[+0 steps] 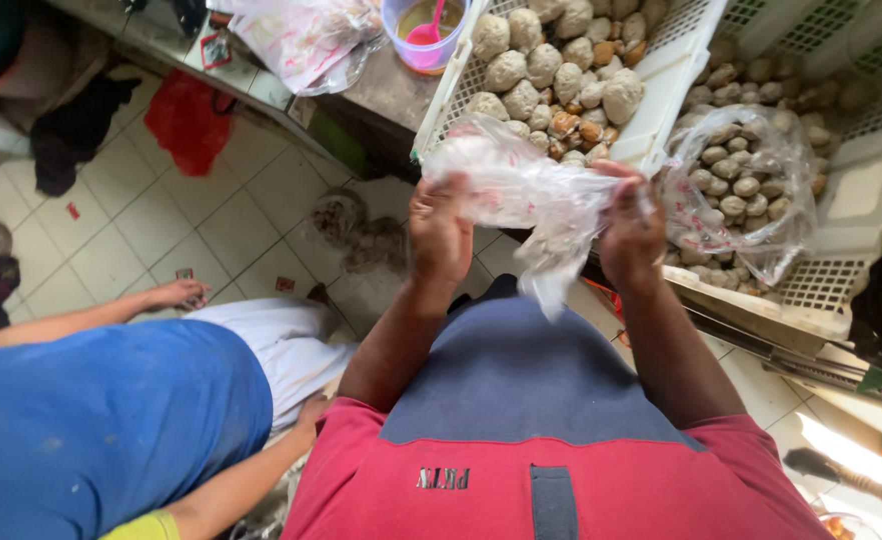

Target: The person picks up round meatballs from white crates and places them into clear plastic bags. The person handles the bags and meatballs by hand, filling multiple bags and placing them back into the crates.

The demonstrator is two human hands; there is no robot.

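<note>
Here, the far white crate (pixel 661 75) of pale round lumps (pixel 546 65) is cut off by the top edge, and its right neighbour is blurred. Near it, the left hand (pixel 439 232) and right hand (pixel 629 232), both closed, grip a crumpled clear plastic bag (pixel 531 200). The bag's contents are indistinct. Another filled bag (pixel 736 185) rests at right.

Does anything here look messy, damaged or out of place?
Mostly the floor: a red plastic bag, dark cloth and a grey wad lie loose on the white tiles. Both hands, left and right, hold a crumpled clear bag. No spill shows.
</note>
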